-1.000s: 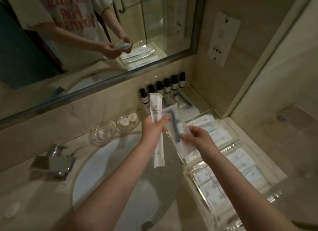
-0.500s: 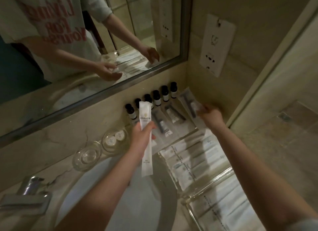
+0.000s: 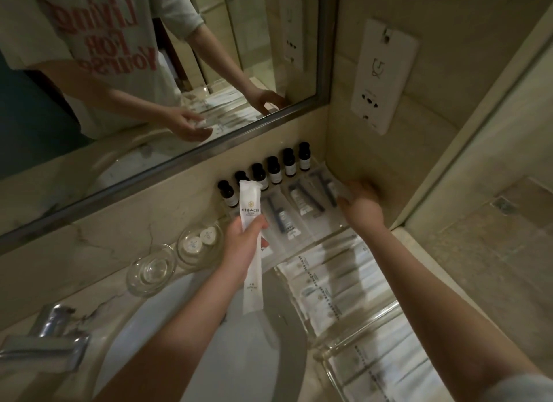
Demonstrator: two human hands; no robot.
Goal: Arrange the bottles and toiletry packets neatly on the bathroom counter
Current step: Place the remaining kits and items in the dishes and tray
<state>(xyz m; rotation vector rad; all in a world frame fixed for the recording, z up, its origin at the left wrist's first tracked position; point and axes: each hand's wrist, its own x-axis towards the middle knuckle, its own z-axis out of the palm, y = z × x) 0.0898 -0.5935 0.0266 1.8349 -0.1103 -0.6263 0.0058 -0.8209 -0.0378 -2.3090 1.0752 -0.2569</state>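
Note:
A row of several small dark-capped bottles (image 3: 274, 170) stands against the backsplash under the mirror. In front of them lie clear toiletry packets (image 3: 302, 201) side by side, each with a dark item inside. My left hand (image 3: 244, 247) holds a long white packet (image 3: 251, 243) upright over the sink's edge. My right hand (image 3: 360, 202) rests in the far right corner, fingers on the edge of the rightmost clear packet (image 3: 326, 186) lying on the counter.
Two glass trays (image 3: 368, 320) with rows of white packets sit along the right counter. Two glass dishes (image 3: 151, 270) stand left of the bottles, one holding round soaps (image 3: 200, 240). The white sink (image 3: 191, 350) and chrome faucet (image 3: 45, 338) are at lower left. A wall socket plate (image 3: 383, 75) is above the corner.
My right hand carried the clear packet from in front of me to the far right corner and laid it beside the others. My left hand kept holding the white packet.

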